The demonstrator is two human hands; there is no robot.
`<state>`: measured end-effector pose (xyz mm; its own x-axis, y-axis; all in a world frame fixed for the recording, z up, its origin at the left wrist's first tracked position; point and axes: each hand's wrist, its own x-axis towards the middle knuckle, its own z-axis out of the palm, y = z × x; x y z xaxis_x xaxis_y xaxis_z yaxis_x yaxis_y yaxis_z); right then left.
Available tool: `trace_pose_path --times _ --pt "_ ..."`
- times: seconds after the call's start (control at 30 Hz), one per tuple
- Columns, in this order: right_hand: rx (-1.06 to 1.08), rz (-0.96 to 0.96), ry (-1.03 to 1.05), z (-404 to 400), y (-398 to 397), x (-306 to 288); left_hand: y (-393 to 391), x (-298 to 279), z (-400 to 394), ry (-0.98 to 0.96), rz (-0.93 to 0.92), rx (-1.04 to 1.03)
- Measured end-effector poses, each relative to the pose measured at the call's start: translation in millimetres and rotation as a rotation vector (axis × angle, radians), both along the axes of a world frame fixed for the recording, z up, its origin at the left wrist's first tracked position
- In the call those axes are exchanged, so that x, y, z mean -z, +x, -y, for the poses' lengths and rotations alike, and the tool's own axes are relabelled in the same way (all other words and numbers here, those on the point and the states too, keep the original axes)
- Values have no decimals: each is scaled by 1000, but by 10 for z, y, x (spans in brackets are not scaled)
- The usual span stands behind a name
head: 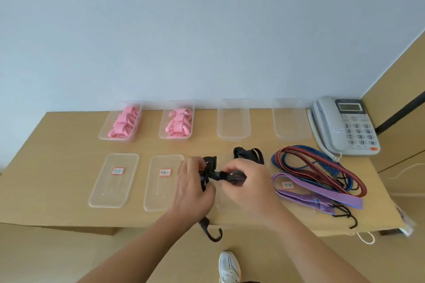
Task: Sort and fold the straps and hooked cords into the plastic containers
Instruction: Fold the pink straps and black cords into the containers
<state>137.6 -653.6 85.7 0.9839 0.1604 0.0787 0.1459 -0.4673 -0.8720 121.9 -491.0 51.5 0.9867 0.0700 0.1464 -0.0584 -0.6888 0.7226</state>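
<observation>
Head view, looking down. A tan counter (pixel 69 145) spans the middle of the frame below a pale wall. Along its far edge stand four clear plastic containers: the two at left (pixel 120 122) (pixel 177 120) hold folded pink straps (pixel 125 123), and the two at centre right (pixel 233 118) (pixel 291 118) show nothing inside. In the near row at lower left lie two flat clear lids (pixel 113 180) (pixel 161 182), each bearing a red-bordered label. A white desk telephone (pixel 345 125) sits at the far right of the counter.

At right of centre lie loose hooked cords: a red and blue bundle (pixel 322 167) and, nearer the counter's front edge, a purple cord (pixel 322 195) with black hooks, lying over a further labelled clear piece.

At frame centre both hands work a black hooked cord (pixel 220 176). The left hand (pixel 195 188) grips it with fingers curled round folded loops; the right hand (pixel 248 181) pinches the bundled section between thumb and fingers. One hooked end (pixel 215 234) hangs below the counter's front edge. A second black cord (pixel 248 154) lies just beyond the hands. A white shoe (pixel 228 266) shows at the bottom edge.
</observation>
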Motion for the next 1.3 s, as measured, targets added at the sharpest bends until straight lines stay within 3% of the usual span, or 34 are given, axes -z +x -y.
trace_pose_path --times 0.13,0.23,0.53,0.7,0.9,0.97,1.07,1.13,1.3 --pt "-11 -128 308 -200 -103 -628 -97 -522 -187 -120 53 125" --pt "30 -81 456 -426 -266 -974 -304 -832 -371 -309 56 160" --pt "118 4 499 -976 -1138 -1440 -1142 -1253 -885 -775 -238 384" --pt "156 -78 442 -1058 -1564 -1478 -1489 -1336 -999 -817 -289 459" --pt "244 -176 732 -995 -1781 -1602 -1703 -1414 -1018 -718 -248 436" --pt "299 -214 674 -969 -1812 -1621 -1743 -1454 -1002 -723 -243 437" --pt "389 -137 133 -882 -1858 -1599 -1741 -1526 -949 -802 -264 383" --pt "299 18 -114 -835 -1887 -1624 -1711 -1575 -906 -828 -266 373" --pt "76 106 -69 -668 -1890 -1624 -1677 -1679 -734 -795 -270 374"
